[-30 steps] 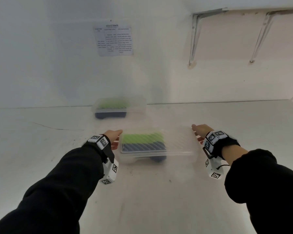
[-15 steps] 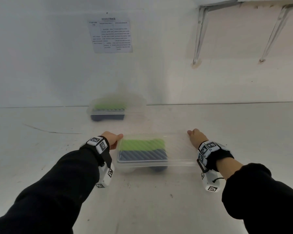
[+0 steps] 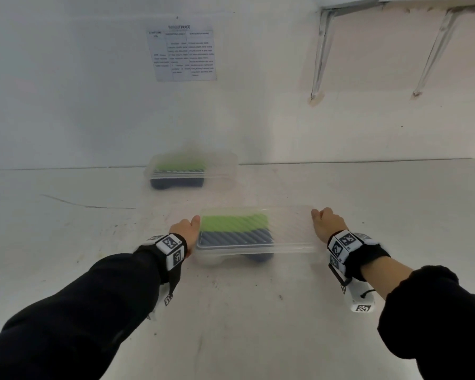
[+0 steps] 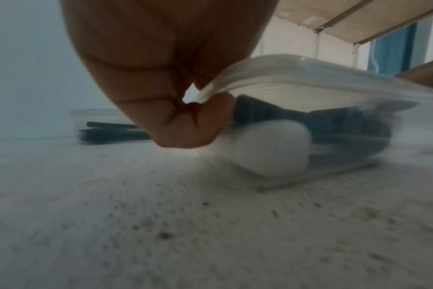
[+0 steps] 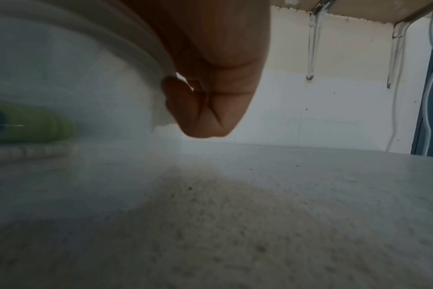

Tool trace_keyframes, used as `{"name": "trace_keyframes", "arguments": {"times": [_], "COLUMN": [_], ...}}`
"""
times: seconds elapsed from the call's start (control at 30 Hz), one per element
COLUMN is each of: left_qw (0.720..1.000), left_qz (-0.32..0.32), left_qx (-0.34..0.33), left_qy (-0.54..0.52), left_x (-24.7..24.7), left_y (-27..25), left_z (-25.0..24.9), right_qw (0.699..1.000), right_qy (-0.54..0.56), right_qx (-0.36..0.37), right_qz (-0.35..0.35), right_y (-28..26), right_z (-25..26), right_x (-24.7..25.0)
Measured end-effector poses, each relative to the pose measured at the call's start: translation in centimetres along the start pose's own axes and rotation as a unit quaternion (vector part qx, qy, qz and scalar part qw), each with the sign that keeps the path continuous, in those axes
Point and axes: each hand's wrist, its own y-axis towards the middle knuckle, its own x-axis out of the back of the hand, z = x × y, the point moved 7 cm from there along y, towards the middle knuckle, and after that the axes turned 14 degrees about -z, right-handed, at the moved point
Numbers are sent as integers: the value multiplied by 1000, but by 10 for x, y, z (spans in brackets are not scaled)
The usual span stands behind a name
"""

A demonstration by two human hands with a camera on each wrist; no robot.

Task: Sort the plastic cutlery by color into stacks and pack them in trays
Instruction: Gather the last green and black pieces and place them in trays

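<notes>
Clear rectangular plastic tray [image 3: 291, 242] with green and dark blue cutlery stacks held between hands above white bench [image 3: 244, 325]. Left end rim pinched by left hand [image 3: 185, 231]; right end rim gripped by curled right hand [image 3: 325, 224]. Second packed clear tray [image 3: 220, 171] set farther back by wall.

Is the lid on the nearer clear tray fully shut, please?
Cannot tell. The lid covers the near tray, but the left hand pinches its raised corner and the right hand grips the other end.
</notes>
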Motion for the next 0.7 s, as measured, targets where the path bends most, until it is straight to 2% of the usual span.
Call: {"name": "trace_keyframes", "arguments": {"times": [0.2,0.3,0.43,0.5,0.57,0.63,0.7], "left_qw": [994,994,996,995,990,991,996], "left_qz": [-36,-46,-70,-101,-121,-92,-35], "left_qx": [-37,-31,-18,-1,13,16,2], "left_qy": [94,92,57,-7,-67,-93,-79], "left_x": [-4,-2,-1,3,6,5,-4], "left_y": [-10,-11,-14,-16,-16,-17,-22], "left_z": [-1,-1,-2,-2,-3,-6,-11], "right_qw": [999,998,998,997,998,997,997], "right_qy": [38,46,41,58,44,53,56], "right_qx": [-18,-14,-17,-21,5,36,51], "right_qz": [-30,-31,-43,-51,-52,-30,-3], "right_y": [-12,-14,-19,-18,-17,-17,-18], "right_z": [-3,-3,0,-1,2,7,10], "right_x": [-1,-2,5,6,8,7,5]}}
